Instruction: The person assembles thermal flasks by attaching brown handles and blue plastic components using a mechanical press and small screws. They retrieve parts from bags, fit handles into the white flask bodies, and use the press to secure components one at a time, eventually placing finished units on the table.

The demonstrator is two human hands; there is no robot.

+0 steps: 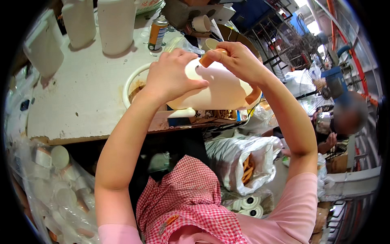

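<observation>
A cream-white plastic jug body (pixel 211 87) lies on its side over the table's front right part. My left hand (pixel 172 75) grips its left part, thumb and fingers spread around it. In my right hand (pixel 239 61) is a curved tan handle (pixel 254 95), held against the jug's upper side. One handle end touches near a small dark hole in the jug, and the other reaches down by its right end. My right palm and fingers hide the handle's middle. A bent white tube (pixel 131 79) curves around the left of the jug, below my left wrist.
Several white jug bodies (pixel 115 28) stand at the far left of the worktable (pixel 77 101). Behind is a spray can (pixel 157 32). Small parts fill boxes (pixel 225 114) under the jug. A white sack (pixel 227 158) holds tan handles. Bagged white containers (pixel 65 191) are left; a person sits right.
</observation>
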